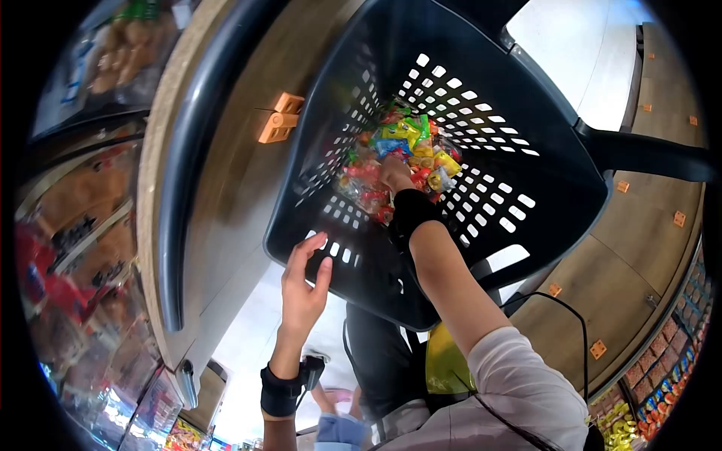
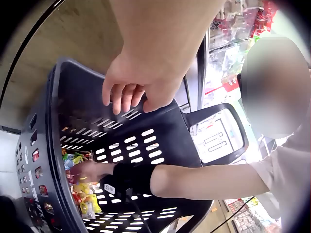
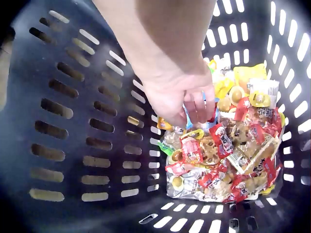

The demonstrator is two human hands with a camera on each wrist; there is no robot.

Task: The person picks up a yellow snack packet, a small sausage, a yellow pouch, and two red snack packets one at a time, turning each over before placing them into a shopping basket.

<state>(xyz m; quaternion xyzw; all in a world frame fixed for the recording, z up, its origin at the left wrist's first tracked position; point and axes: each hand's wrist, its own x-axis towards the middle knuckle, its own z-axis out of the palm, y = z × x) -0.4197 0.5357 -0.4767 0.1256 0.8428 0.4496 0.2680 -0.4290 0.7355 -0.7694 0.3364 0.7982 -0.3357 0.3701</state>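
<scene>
Down inside a dark shopping basket point(image 1: 519, 98), my right hand point(image 3: 182, 99) curls its fingers around a blue snack packet point(image 3: 209, 125), which shows between and beside them. The fingertips are partly hidden among the packets. Around it lies a heap of small wrapped snacks: red packets point(image 3: 192, 149), yellow ones point(image 3: 250, 73) and clear ones with brown food inside. Near the basket's rim on the left, my left hand point(image 1: 304, 289) hangs with loosely bent fingers and holds nothing. In the left wrist view that hand point(image 2: 141, 85) overlaps the basket's wall.
A shelf edge with a dark rail point(image 1: 197, 150) runs along the left, with bagged goods point(image 1: 83, 248) beyond it. An orange hinge-like piece point(image 1: 280, 124) sits beside the basket. The basket's handle point(image 1: 647, 152) sticks out right. More packaged goods point(image 1: 662, 361) line the lower right.
</scene>
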